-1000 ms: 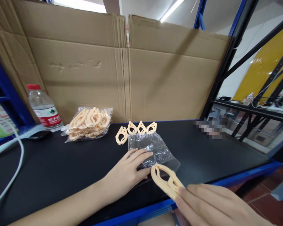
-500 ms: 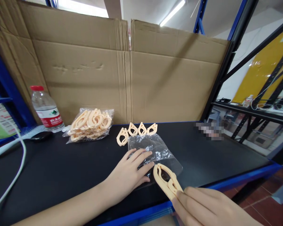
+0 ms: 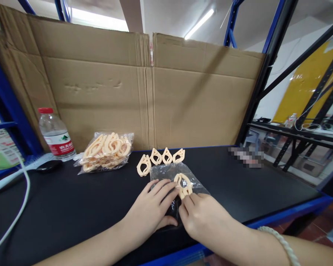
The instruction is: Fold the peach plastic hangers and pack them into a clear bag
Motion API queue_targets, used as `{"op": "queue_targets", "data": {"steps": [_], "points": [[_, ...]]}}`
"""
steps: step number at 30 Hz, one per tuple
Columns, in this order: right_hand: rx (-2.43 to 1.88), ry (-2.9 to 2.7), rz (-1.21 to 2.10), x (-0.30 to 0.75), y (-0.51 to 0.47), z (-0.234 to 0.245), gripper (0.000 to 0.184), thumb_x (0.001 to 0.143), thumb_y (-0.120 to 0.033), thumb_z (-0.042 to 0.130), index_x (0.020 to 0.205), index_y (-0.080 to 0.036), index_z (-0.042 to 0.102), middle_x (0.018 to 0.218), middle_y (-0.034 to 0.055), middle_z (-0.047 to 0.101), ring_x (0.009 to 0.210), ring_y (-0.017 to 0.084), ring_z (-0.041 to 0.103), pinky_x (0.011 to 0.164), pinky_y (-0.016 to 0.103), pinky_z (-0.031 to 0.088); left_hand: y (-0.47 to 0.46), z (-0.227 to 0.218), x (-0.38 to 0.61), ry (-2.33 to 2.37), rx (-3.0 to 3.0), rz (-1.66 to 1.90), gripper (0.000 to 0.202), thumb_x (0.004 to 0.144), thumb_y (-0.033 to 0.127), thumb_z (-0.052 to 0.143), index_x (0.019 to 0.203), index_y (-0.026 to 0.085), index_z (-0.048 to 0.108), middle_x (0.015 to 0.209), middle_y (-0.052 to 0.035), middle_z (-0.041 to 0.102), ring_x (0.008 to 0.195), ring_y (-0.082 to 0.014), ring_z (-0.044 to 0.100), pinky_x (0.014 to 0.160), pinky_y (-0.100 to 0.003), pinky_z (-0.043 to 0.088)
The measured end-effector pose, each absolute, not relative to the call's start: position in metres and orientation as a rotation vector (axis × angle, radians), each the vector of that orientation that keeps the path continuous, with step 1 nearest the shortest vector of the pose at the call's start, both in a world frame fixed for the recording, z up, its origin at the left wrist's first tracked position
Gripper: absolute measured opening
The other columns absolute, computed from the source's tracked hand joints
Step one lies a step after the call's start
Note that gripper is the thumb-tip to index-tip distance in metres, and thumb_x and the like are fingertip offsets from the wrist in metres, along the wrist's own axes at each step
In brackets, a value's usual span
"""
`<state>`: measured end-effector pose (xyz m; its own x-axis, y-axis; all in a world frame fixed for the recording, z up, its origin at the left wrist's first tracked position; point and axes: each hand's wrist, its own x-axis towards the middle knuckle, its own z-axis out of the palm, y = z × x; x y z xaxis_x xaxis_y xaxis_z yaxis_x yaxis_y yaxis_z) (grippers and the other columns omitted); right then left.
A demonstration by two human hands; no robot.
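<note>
My left hand (image 3: 152, 208) lies flat, fingers stretched, on the near end of a small clear plastic bag (image 3: 169, 173) on the black table (image 3: 72, 207). Beside it my right hand (image 3: 202, 216) pinches a peach plastic clip (image 3: 183, 183) and holds it over the bag. Just beyond the bag, several more peach clips (image 3: 161, 159) lie in a row. A full clear bag of the same clips (image 3: 107, 149) sits to the left of that row.
A water bottle with a red cap (image 3: 55, 135) stands at the back left, near a white cable (image 3: 13, 195) and a dark object (image 3: 46, 166). A cardboard wall (image 3: 144, 92) closes the back. Blue shelf posts (image 3: 5, 99) stand at the left; black racks (image 3: 299, 133) at the right.
My right hand has carried the clip forward and left from the table's front edge onto the clear bag. The left hand has stayed on the bag.
</note>
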<state>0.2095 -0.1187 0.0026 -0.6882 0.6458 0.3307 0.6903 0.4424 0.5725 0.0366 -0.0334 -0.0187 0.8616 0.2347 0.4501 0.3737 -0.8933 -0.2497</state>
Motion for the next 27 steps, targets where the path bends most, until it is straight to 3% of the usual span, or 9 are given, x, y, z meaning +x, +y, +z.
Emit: {"op": "queue_targets", "data": {"steps": [7, 13, 16, 19, 21, 23, 25, 27], "points": [[-1.392, -2.684, -1.065, 0.214, -0.091, -0.009, 0.003, 0.077, -0.006, 0.065, 0.078, -0.004, 0.068, 0.065, 0.0158, 0.066, 0.056, 0.024, 0.060, 0.048, 0.032, 0.045, -0.035, -0.016, 0.038, -0.438, -2.695, -0.537, 0.078, 0.071, 0.060, 0.067, 0.127, 0.009, 0.050, 0.131, -0.0148, 0.057, 0.118, -0.0324, 0.054, 0.097, -0.047, 0.044], [-1.293, -2.533, -1.149, 0.230, -0.087, -0.017, 0.010, 0.071, 0.000, 0.061, 0.071, -0.009, 0.064, 0.061, 0.0088, 0.061, 0.053, 0.020, 0.055, 0.045, 0.029, 0.036, -0.033, -0.020, 0.037, -0.429, -2.696, -0.563, 0.075, 0.073, 0.059, 0.066, 0.129, 0.011, 0.050, 0.131, -0.0135, 0.057, 0.118, -0.0311, 0.054, 0.098, -0.047, 0.044], [-1.066, -2.531, -0.958, 0.242, -0.089, -0.001, 0.013, 0.082, -0.006, 0.055, 0.076, -0.012, 0.064, 0.066, 0.0058, 0.061, 0.056, 0.018, 0.054, 0.047, 0.029, 0.034, -0.033, -0.019, 0.037, -0.434, -2.722, -0.575, 0.075, 0.074, 0.059, 0.066, 0.129, 0.011, 0.050, 0.131, -0.0139, 0.058, 0.118, -0.0311, 0.054, 0.099, -0.047, 0.044], [-0.943, -2.447, -0.637, 0.266, -0.068, 0.023, 0.030, 0.095, -0.021, 0.043, 0.074, -0.016, 0.064, 0.066, 0.0038, 0.061, 0.059, 0.015, 0.054, 0.057, 0.027, 0.039, -0.032, -0.019, 0.037, -0.439, -2.758, -0.570, 0.073, 0.075, 0.058, 0.066, 0.130, 0.013, 0.049, 0.131, -0.0128, 0.057, 0.119, -0.0305, 0.053, 0.099, -0.046, 0.045], [-1.144, -2.297, -0.611, 0.286, -0.035, 0.033, 0.032, 0.097, -0.022, 0.039, 0.084, -0.014, 0.067, 0.076, 0.0082, 0.065, 0.072, 0.018, 0.059, 0.068, 0.030, 0.044, -0.032, -0.018, 0.036, -0.439, -2.775, -0.577, 0.072, 0.075, 0.056, 0.067, 0.131, 0.014, 0.048, 0.132, -0.0118, 0.057, 0.119, -0.0298, 0.053, 0.098, -0.046, 0.046], [-1.324, -2.376, -0.474, 0.306, 0.005, 0.034, 0.030, 0.096, -0.017, 0.040, 0.114, -0.011, 0.062, 0.104, 0.0138, 0.066, 0.098, 0.024, 0.059, 0.085, 0.036, 0.046, -0.031, -0.017, 0.036, -0.432, -2.785, -0.597, 0.071, 0.075, 0.055, 0.068, 0.130, 0.015, 0.049, 0.132, -0.0121, 0.057, 0.119, -0.0297, 0.054, 0.098, -0.045, 0.047], [-1.340, -2.462, -0.402, 0.320, 0.043, 0.024, 0.041, 0.089, -0.005, 0.044, 0.127, -0.013, 0.056, 0.124, 0.0123, 0.059, 0.114, 0.023, 0.053, 0.096, 0.035, 0.043, -0.031, -0.017, 0.035, -0.423, -2.794, -0.617, 0.072, 0.073, 0.054, 0.070, 0.129, 0.014, 0.050, 0.130, -0.0132, 0.058, 0.117, -0.0301, 0.055, 0.097, -0.044, 0.048], [-1.350, -2.532, -0.354, 0.328, 0.072, 0.010, 0.053, 0.081, 0.003, 0.046, 0.129, -0.016, 0.055, 0.132, 0.0092, 0.055, 0.125, 0.024, 0.045, 0.100, 0.036, 0.041, -0.030, -0.018, 0.034, -0.422, -2.801, -0.624, 0.073, 0.072, 0.053, 0.072, 0.129, 0.014, 0.050, 0.130, -0.0137, 0.058, 0.117, -0.0306, 0.056, 0.097, -0.045, 0.049]]}}
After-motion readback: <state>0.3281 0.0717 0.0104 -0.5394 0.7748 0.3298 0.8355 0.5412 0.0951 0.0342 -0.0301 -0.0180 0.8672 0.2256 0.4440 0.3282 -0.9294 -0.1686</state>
